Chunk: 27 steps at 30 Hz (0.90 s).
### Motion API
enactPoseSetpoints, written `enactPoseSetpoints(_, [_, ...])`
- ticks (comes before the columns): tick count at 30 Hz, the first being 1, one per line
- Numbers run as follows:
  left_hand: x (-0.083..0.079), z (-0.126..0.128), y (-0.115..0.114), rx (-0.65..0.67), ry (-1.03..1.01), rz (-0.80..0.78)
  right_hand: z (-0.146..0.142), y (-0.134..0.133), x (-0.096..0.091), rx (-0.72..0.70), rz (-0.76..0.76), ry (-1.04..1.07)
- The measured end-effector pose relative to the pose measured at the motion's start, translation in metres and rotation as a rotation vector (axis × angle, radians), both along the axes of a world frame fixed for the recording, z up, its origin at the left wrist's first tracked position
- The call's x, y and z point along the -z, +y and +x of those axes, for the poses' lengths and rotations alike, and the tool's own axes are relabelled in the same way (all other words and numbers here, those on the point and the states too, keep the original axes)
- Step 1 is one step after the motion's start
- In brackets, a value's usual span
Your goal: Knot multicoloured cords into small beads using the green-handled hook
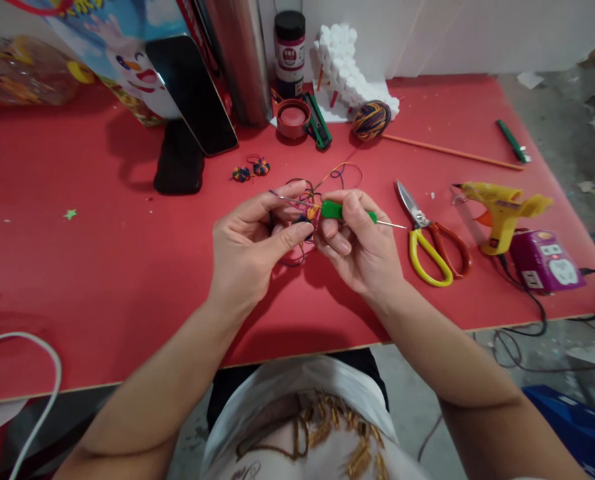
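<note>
Between the thumb and fingers of my left hand point(250, 243) is a small piece of multicoloured crochet work point(308, 217), with orange and dark blue strands showing. My right hand point(360, 233) grips a crochet hook by its green handle point(333, 211). One thin metal end points left into the yarn; another sticks out to the right past my fingers. Loose loops of yarn hang around both hands. A strand runs up from them toward a multicoloured yarn ball point(371, 121). Two small knotted yarn pieces point(251, 170) lie on the table beyond my left hand.
Scissors point(420, 230) lie right of my right hand, beside a yellow glue gun point(502, 207) and a purple power socket point(546, 260). A phone point(192, 93) leans at the back, near a metal flask point(242, 60) and a green cutter point(318, 121). An orange stick point(452, 152) lies behind.
</note>
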<state>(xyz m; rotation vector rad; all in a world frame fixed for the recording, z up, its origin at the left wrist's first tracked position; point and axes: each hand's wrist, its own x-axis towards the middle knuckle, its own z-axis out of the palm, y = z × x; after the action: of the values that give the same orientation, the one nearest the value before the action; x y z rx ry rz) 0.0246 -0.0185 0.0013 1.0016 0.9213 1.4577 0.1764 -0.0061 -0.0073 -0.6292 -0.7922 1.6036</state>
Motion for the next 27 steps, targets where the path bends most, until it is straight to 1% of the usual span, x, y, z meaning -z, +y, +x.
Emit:
enactPoseSetpoints(4, [0.0033,0.0006,0.0024,0.016,-0.061,-0.006,-0.0018,-0.0015,-0.0009,0.011,0.001,0.028])
enactPoseSetpoints(7, [0.0041,0.0005,0.0032,0.004,-0.054,-0.023,-0.0026,-0.0019,-0.0015,0.024,-0.004,0.043])
enactPoseSetpoints(12, [0.0040,0.0009,0.0024,-0.005,-0.059,-0.007,-0.0021,-0.0001,-0.0005,0.017,-0.027,-0.013])
enactPoseSetpoints(16, [0.0035,0.0014,0.0027,0.019,-0.075,-0.018,-0.0015,0.0004,0.0005,0.032,-0.020,-0.028])
enactPoseSetpoints(22, [0.0024,-0.0007,0.0045,0.028,-0.040,-0.053,-0.0011,-0.0010,0.0007,-0.009,-0.008,-0.019])
enactPoseSetpoints(27, [0.0084,-0.0066,0.0086,0.064,-0.028,-0.054,-0.0014,-0.0009,0.0008,-0.018,-0.004,-0.004])
